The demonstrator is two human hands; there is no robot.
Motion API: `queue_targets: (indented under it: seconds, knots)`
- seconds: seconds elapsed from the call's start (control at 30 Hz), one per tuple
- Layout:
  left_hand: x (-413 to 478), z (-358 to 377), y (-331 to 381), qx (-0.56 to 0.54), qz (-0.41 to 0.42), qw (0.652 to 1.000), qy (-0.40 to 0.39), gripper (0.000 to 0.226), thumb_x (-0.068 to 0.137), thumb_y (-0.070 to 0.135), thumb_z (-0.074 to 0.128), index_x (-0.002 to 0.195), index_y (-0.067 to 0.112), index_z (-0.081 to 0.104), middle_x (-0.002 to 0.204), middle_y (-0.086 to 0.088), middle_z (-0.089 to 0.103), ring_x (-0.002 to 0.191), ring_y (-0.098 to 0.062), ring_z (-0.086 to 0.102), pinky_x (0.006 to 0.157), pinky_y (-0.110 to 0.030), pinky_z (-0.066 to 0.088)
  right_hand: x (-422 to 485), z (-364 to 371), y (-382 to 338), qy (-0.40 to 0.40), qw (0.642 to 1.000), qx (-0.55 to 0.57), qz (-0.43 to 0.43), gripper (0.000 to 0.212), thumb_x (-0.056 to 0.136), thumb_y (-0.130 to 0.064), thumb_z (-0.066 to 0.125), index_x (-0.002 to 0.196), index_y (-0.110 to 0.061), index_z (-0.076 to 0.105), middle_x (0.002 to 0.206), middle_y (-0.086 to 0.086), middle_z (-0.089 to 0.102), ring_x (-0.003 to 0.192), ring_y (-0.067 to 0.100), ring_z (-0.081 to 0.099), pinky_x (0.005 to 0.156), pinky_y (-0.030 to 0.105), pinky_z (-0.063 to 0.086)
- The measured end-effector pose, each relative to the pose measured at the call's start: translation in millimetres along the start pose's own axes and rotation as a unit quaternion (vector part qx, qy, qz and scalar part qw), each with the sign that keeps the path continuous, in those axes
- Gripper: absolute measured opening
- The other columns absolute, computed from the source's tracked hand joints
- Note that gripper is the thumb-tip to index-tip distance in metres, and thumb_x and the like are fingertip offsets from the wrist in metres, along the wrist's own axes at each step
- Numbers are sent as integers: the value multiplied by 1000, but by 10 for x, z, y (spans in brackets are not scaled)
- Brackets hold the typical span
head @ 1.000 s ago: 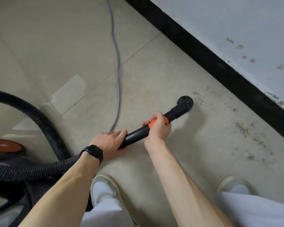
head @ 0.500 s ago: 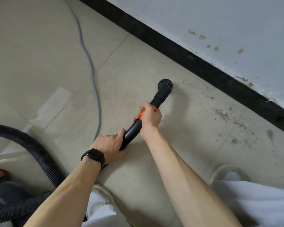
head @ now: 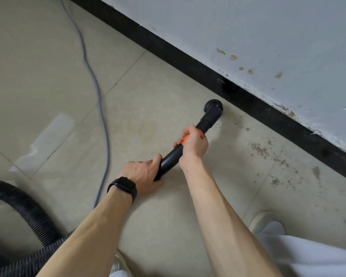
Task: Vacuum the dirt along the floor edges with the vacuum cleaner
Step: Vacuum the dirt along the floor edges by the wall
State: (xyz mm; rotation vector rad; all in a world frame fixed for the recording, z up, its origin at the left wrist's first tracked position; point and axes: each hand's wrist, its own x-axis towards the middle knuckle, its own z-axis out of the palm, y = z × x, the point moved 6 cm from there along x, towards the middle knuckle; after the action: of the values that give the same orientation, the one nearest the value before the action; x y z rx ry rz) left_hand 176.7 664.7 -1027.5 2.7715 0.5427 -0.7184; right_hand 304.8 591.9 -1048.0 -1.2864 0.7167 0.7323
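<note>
Right, my left hand (head: 142, 174) and right hand (head: 194, 144) have fingers clamped round the wand (head: 171, 158), its nozzle (head: 213, 108) on the floor (head: 148, 96) just beside the black baseboard (head: 188, 62). I'd sweep it flat, slowly, rightward through the dirt (head: 261, 149).

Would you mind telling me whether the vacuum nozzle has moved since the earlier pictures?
Yes. The nozzle has moved closer to the black baseboard, now almost against it.

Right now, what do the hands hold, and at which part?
Both grip the vacuum wand: left hand its rear end, right hand the orange collar.
</note>
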Motion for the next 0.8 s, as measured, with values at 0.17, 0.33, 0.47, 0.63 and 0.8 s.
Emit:
queue_targets:
  seconds: [0.17,0.33,0.47,0.63,0.8]
  knots:
    - [224,-34,190,25,33,999,32,40,85,46,49,92,25,15,88,4,63,68,-28,60,46,-30,18,143,-129,-220,2,1000,18,1,8,75,-2,58,78,-7,52,55,-1,46,41,19,39,46,27,41]
    - [279,-15,200,49,32,997,48,39,86,47,49,94,26,16,90,3,64,75,-27,65,48,-31,16,231,-125,-220,-16,1000,22,12,10,74,-4,56,72,-11,49,58,0,45,42,19,38,46,27,42]
    - [245,-68,42,43,-1,997,59,39,86,43,48,94,26,14,91,3,64,77,-27,65,50,-32,19,236,117,-179,-44,999,10,15,12,75,-3,55,69,-11,48,56,1,44,41,18,38,46,27,40]
    - [208,-163,-248,-40,-72,993,84,35,88,43,51,97,24,24,85,3,60,70,-30,62,53,-32,28,218,534,-154,-65,998,-23,-1,11,75,0,56,79,-8,50,51,3,44,37,20,39,43,27,42]
    - [118,-158,-451,-70,-103,987,100,33,86,47,48,95,27,23,62,10,38,47,-20,40,46,-29,24,200,758,-131,-99,994,-38,-4,29,78,2,64,102,-7,50,76,11,60,45,21,60,54,34,56]
